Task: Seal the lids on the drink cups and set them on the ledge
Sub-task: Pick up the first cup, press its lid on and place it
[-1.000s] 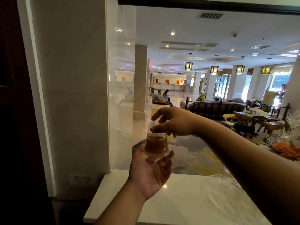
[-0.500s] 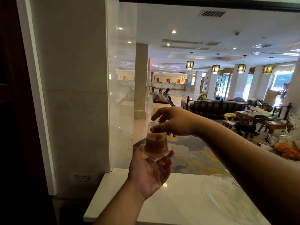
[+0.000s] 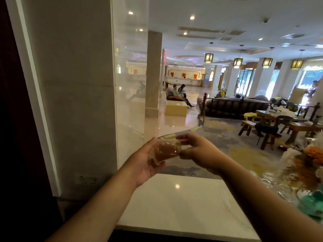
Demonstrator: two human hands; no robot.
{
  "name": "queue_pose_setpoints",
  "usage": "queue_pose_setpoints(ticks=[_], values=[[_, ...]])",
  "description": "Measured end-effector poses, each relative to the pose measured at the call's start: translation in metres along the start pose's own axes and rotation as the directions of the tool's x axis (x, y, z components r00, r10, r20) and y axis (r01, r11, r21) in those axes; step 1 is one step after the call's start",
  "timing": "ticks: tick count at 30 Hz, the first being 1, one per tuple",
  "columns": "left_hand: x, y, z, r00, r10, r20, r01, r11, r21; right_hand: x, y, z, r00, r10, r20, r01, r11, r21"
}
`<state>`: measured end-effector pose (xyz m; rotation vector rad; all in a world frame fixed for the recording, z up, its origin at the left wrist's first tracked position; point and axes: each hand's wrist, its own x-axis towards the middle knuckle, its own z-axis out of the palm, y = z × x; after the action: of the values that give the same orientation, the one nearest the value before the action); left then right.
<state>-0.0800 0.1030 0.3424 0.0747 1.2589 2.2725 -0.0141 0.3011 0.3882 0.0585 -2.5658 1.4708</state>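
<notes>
**Two hands hold a tipped cup above the ledge**

To the left of the white ledge [image 3: 183,203] stands a big pale pillar [image 3: 73,95]; above the ledge's far edge, the left hand [image 3: 145,163] is open like a scoop, palm up, with the drink cup [image 3: 164,151] lying in it; the cup is see-through, has brown drink inside, and is tipped on its side, not touching the ledge; the right hand [image 3: 197,151] pinches the cup's right end with thumb below and fingers on top; I cannot tell if the lid is shut tight; at the right end of the ledge sit clear glass things [image 3: 272,182] and some flowers [image 3: 307,158].
</notes>
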Motion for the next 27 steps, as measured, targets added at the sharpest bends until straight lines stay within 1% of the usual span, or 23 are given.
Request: queue_pose_setpoints(ticks=[1,2,3,4,5,6,7,8,10,12,13,14,16,19,22,25,27], values=[[0.008,0.002,-0.003,0.997,0.065,-0.036,-0.059,0.988,0.145,0.001,0.018,0.014,0.999,0.026,-0.026,-0.024,0.997,0.069],[0.017,0.001,-0.006,0.988,0.139,-0.062,-0.115,0.947,0.301,0.003,0.035,0.029,0.997,0.065,-0.036,-0.058,0.985,0.162],[0.026,0.0,-0.009,0.975,0.21,-0.076,-0.153,0.875,0.46,0.006,0.051,0.045,0.992,0.121,-0.029,-0.109,0.959,0.261],[0.035,-0.002,-0.013,0.961,0.268,-0.068,-0.171,0.77,0.615,0.011,0.067,0.061,0.982,0.188,-0.006,-0.174,0.921,0.348],[0.044,-0.005,-0.018,0.953,0.301,-0.042,-0.169,0.64,0.749,0.016,0.083,0.075,0.966,0.256,0.029,-0.244,0.874,0.421],[0.053,-0.01,-0.024,0.951,0.309,-0.01,-0.155,0.505,0.849,0.022,0.097,0.088,0.946,0.316,0.069,-0.309,0.82,0.482],[0.063,-0.016,-0.03,0.954,0.298,0.018,-0.138,0.388,0.911,0.027,0.111,0.101,0.925,0.367,0.102,-0.361,0.759,0.541],[0.072,-0.023,-0.037,0.959,0.28,0.04,-0.127,0.297,0.946,0.031,0.124,0.113,0.901,0.417,0.124,-0.402,0.692,0.599],[0.089,-0.04,-0.053,0.964,0.255,0.082,-0.125,0.158,0.979,0.038,0.147,0.136,0.851,0.504,0.147,-0.459,0.576,0.676],[0.104,-0.055,-0.071,0.963,0.244,0.114,-0.129,0.043,0.991,0.042,0.166,0.156,0.809,0.566,0.161,-0.504,0.525,0.685],[0.109,-0.062,-0.08,0.964,0.236,0.121,-0.127,0.011,0.992,0.043,0.174,0.165,0.792,0.587,0.169,-0.524,0.51,0.683],[0.114,-0.069,-0.089,0.966,0.227,0.122,-0.125,0.0,0.992,0.044,0.18,0.172,0.777,0.604,0.177,-0.54,0.495,0.681],[0.122,-0.081,-0.103,0.97,0.208,0.123,-0.127,0.006,0.992,0.043,0.189,0.182,0.762,0.62,0.19,-0.555,0.473,0.684],[0.129,-0.097,-0.115,0.974,0.182,0.136,-0.136,-0.01,0.991,0.041,0.198,0.19,0.768,0.61,0.195,-0.567,0.504,0.651],[0.132,-0.111,-0.123,0.982,0.142,0.125,-0.125,-0.012,0.992,0.038,0.204,0.194,0.751,0.633,0.188,-0.597,0.53,0.602],[0.134,-0.115,-0.129,0.986,0.123,0.112,-0.113,-0.002,0.994,0.036,0.207,0.195,0.754,0.629,0.192,-0.596,0.531,0.603],[0.134,-0.112,-0.128,0.986,0.12,0.115,-0.114,-0.015,0.993,0.036,0.203,0.193,0.753,0.63,0.189,-0.596,0.531,0.602]])
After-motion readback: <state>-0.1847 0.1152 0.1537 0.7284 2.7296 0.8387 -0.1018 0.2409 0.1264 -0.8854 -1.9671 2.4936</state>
